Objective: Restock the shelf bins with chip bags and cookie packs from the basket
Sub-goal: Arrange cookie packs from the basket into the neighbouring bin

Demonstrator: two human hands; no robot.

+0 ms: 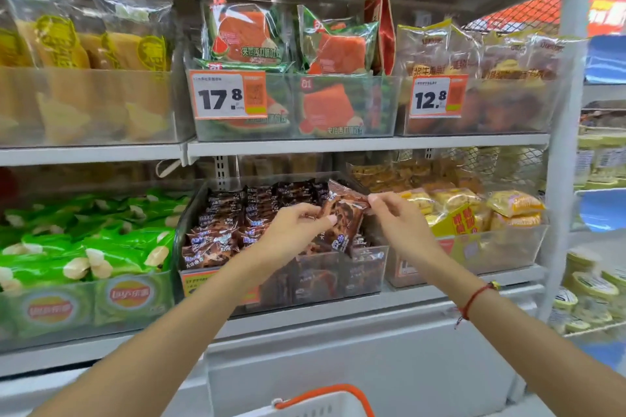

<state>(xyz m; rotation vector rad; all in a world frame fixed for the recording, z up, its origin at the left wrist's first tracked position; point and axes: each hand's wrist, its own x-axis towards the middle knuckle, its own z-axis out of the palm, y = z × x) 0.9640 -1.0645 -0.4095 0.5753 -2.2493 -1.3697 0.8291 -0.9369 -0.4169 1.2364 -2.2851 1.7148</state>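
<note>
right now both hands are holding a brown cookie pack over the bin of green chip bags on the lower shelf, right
Not quite. In the head view the left hand and right hand hold the brown cookie pack over the bin of brown cookie packs, not the green chip bags beside it.

**Counts around the hands**

Two hands, left hand (298, 227) and right hand (399, 220), share one brown cookie pack (342, 213). Above them hang two big price tags, 17.8 (227, 95) and 12.8 (437, 96). Below them sits one basket (325, 403).

Bare forearms; a red string bracelet (474, 301) circles the right wrist
</note>
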